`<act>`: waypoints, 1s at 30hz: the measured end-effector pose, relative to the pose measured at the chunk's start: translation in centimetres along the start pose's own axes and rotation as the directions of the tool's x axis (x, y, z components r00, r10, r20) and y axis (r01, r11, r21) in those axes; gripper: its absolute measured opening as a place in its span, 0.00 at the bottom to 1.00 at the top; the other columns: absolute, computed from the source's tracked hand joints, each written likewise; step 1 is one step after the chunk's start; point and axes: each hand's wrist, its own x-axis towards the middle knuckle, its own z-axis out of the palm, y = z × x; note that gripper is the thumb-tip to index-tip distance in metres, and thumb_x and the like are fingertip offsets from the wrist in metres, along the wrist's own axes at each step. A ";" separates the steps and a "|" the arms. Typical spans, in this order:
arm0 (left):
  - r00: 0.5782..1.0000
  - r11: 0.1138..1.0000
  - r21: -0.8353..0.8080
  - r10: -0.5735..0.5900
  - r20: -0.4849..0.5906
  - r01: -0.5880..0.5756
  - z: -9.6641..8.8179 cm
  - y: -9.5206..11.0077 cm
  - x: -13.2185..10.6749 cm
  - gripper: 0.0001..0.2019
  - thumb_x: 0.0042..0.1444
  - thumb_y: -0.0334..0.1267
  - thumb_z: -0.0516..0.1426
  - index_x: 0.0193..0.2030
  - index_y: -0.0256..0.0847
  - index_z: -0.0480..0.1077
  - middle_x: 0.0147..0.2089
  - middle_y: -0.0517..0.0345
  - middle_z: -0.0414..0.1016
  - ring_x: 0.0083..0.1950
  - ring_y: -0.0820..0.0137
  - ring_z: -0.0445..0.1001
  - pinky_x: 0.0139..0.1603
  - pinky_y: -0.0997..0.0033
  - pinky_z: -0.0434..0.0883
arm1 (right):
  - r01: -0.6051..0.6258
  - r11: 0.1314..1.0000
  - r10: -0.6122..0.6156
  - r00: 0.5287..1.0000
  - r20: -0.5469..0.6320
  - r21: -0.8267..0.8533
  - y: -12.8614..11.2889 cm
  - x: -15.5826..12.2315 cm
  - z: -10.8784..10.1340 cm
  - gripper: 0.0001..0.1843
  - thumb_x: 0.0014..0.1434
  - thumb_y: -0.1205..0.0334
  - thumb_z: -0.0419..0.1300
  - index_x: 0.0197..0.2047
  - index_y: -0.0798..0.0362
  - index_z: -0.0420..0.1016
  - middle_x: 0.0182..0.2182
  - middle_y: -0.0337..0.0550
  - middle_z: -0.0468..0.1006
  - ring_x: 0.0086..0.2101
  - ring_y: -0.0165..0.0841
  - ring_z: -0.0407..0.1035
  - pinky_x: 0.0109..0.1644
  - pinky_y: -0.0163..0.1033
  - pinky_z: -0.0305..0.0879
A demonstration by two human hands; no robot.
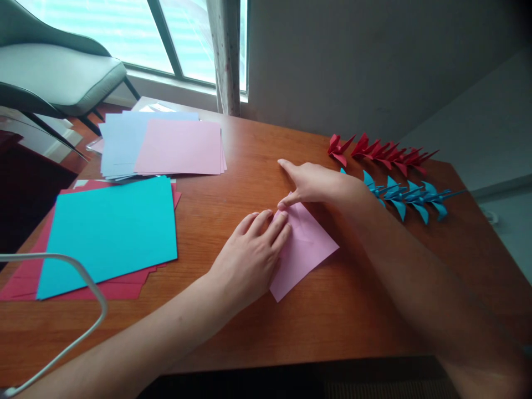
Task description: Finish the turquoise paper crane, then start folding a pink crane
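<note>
A folded pink paper (305,252) lies on the wooden table (257,160) in front of me. My left hand (253,255) lies flat on its left part, fingers stretched out and pressing down. My right hand (311,183) rests at the paper's far corner, thumb tip pressing the fold and index finger stretched out over the table. Neither hand grips anything.
A turquoise sheet (110,233) lies on red sheets (25,282) at the left. Behind them are pink sheets (178,147) on light blue sheets (120,144). Red folded cranes (382,152) and blue folded cranes (411,197) line the right. A white cable (89,282) and chair (54,66) are at left.
</note>
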 end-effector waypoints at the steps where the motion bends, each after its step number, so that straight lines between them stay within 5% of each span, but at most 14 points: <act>1: 1.000 1.000 -0.001 -0.001 -0.002 0.001 0.0 0.0 0.0 0.25 0.69 0.38 0.47 0.71 0.36 0.60 0.75 0.47 0.57 0.71 0.51 0.60 0.70 0.50 0.59 | -0.006 1.000 0.005 1.000 0.010 0.027 0.1 0.0 0.0 0.54 0.50 0.44 0.71 0.72 0.48 0.51 0.49 0.53 0.80 0.41 0.47 0.77 0.36 0.41 0.68; 5: 1.000 1.000 -0.001 0.003 -0.004 -0.003 0.0 0.0 0.1 0.26 0.68 0.38 0.49 0.71 0.36 0.60 0.75 0.47 0.56 0.71 0.50 0.60 0.70 0.49 0.59 | -0.005 0.995 0.001 0.999 0.038 0.097 0.8 0.2 0.1 0.47 0.53 0.46 0.70 0.71 0.45 0.54 0.44 0.47 0.82 0.30 0.39 0.76 0.32 0.39 0.65; 19: 1.000 1.000 0.021 0.018 -0.013 -0.018 0.5 0.9 -0.2 0.25 0.66 0.31 0.48 0.69 0.30 0.62 0.72 0.44 0.62 0.72 0.48 0.61 0.71 0.50 0.62 | 0.046 0.993 -0.042 0.998 -0.041 0.112 1.4 0.0 0.8 0.47 0.54 0.46 0.68 0.71 0.49 0.55 0.46 0.50 0.81 0.43 0.45 0.76 0.37 0.40 0.65; 30: 1.000 0.999 0.028 -0.020 -0.021 0.020 0.3 1.0 -0.4 0.25 0.67 0.33 0.48 0.69 0.33 0.63 0.73 0.46 0.62 0.72 0.49 0.60 0.70 0.50 0.62 | -0.060 0.998 0.060 0.998 0.005 -0.028 -1.6 -1.1 0.3 0.51 0.52 0.39 0.68 0.70 0.53 0.54 0.49 0.58 0.80 0.48 0.54 0.75 0.41 0.45 0.68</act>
